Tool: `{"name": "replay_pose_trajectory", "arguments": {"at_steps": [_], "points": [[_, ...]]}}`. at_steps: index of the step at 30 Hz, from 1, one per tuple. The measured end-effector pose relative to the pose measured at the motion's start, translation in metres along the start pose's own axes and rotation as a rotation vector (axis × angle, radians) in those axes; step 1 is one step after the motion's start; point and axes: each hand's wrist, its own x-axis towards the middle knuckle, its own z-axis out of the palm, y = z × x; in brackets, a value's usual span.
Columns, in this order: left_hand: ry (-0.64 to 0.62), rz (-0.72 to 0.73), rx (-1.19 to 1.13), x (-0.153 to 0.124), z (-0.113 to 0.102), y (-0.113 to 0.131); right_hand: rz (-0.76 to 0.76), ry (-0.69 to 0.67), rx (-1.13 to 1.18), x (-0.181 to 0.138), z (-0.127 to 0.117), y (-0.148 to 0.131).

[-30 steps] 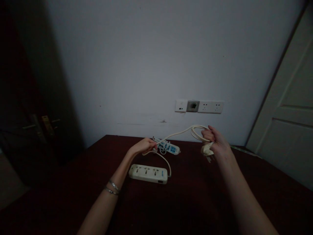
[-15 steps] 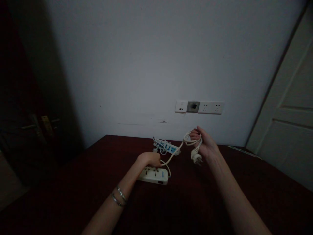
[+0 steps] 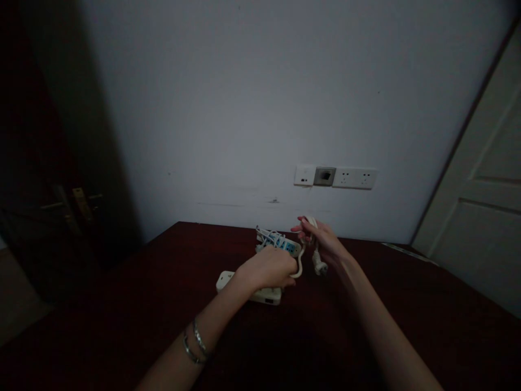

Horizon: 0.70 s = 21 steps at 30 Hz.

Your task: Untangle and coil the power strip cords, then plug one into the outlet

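Observation:
A white power strip [image 3: 264, 296] lies on the dark red table, partly covered by my left hand [image 3: 274, 267]. That hand is closed on the strip's white power cord [image 3: 300, 263], close to the strip's right end. My right hand [image 3: 323, 238] is raised a little above the table, its fingers curled round the looped part of the cord. Below the right palm dangles the plug [image 3: 319, 266] on its cord end. Behind my left hand sits a second power strip [image 3: 290, 247] with blue sockets and its own white cord wound about it.
The dark red table [image 3: 171, 271] meets a pale wall [image 3: 228, 136]. On the wall is a row of socket plates [image 3: 354, 177]. A white panelled door [image 3: 484, 217] stands at right; a dark door with a handle [image 3: 81, 203] is at left.
My left hand has moved right along the cord, over the strip's right end. My right hand has come left towards it, turning, with the cord loops and plug drawn closer in.

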Motion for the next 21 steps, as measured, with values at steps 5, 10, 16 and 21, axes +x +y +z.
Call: {"name": "replay_pose_trajectory", "arguments": {"at_steps": [5, 10, 16, 21], "points": [[0.132, -0.049, -0.136, -0.001, -0.014, -0.005, 0.138, -0.218, -0.129, -0.008, 0.010, 0.005], [0.283, -0.224, -0.448, -0.001, -0.025, -0.019, 0.191, -0.430, -0.132, -0.013, 0.015, 0.012], [0.406, -0.318, -0.480, 0.000, -0.017, -0.042, 0.195, -0.511, -0.133, -0.014, 0.015, 0.012], [0.443, -0.337, -0.404, 0.003, -0.002, -0.054, 0.190, -0.532, -0.119, -0.017, 0.023, 0.011]]}}
